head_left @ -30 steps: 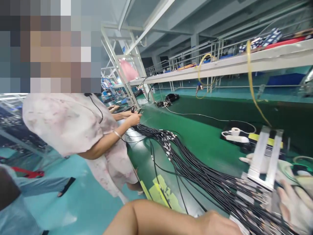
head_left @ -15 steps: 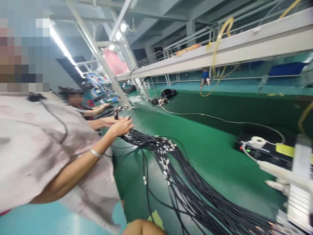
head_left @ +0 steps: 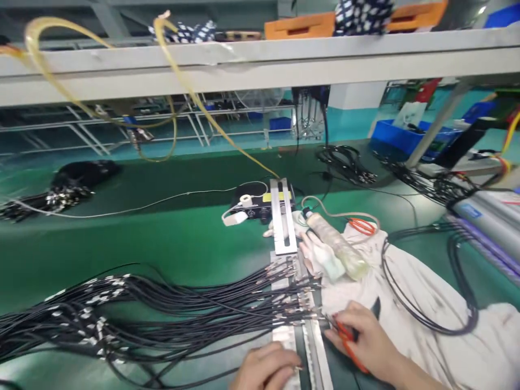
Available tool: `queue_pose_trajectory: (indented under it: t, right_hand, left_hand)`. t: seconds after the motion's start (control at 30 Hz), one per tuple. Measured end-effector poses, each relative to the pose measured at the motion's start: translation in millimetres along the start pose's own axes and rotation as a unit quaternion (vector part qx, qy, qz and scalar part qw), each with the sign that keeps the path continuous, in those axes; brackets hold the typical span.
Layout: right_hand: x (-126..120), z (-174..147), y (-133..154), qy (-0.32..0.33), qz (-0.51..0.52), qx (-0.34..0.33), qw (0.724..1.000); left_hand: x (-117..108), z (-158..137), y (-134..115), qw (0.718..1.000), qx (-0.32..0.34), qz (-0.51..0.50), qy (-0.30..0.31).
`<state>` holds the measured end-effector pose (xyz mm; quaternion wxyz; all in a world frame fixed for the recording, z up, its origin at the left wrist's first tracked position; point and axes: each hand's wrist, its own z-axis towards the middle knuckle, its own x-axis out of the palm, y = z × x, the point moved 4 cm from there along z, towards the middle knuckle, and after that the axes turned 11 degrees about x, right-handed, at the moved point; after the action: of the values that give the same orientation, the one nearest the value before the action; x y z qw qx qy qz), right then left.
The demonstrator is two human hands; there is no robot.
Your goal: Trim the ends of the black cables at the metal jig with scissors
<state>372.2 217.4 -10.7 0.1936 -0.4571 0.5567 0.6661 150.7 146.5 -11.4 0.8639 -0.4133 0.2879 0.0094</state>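
In the head view, my left hand (head_left: 266,368) is closed at the bottom edge, over the pale strip of a metal fixture (head_left: 318,349). A black cable reaches it from the left, and a small wire end shows at its fingertips. My right hand (head_left: 365,336) grips red-handled pliers (head_left: 346,341), their tip near the lowest cable ends on the fixture. Many black cables (head_left: 195,306) with white tags stretch leftward across the bench, their stripped ends lying in rows over the fixture.
Behind the fixture's upright slotted metal plate (head_left: 278,216) sits a black control box (head_left: 255,203). A bottle (head_left: 337,244), a glove (head_left: 319,257) and white cloth (head_left: 410,309) lie right of it. A silver machine (head_left: 491,222) stands far right. Overhead runs a shelf beam (head_left: 227,73).
My view has swung right, from a co-worker handling the cables' far end to the fixture. Both my hands and the pliers are now in sight; the co-worker is out of view.
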Motion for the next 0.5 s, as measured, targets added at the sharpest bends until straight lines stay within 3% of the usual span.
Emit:
queue_pose_trajectory:
  t: [0.3,0.5]
  right_hand:
    - [-3.9,4.8,2.2,0.012,0.032,0.022,0.999]
    - [-6.5,4.2,4.7,0.017,0.016,0.015,1.000]
  left_hand:
    - [0.4,1.6,-10.2,0.992,-0.081,0.096,0.004]
    - [-2.2,-1.1,-8.6,0.994,-0.090,0.065,-0.022]
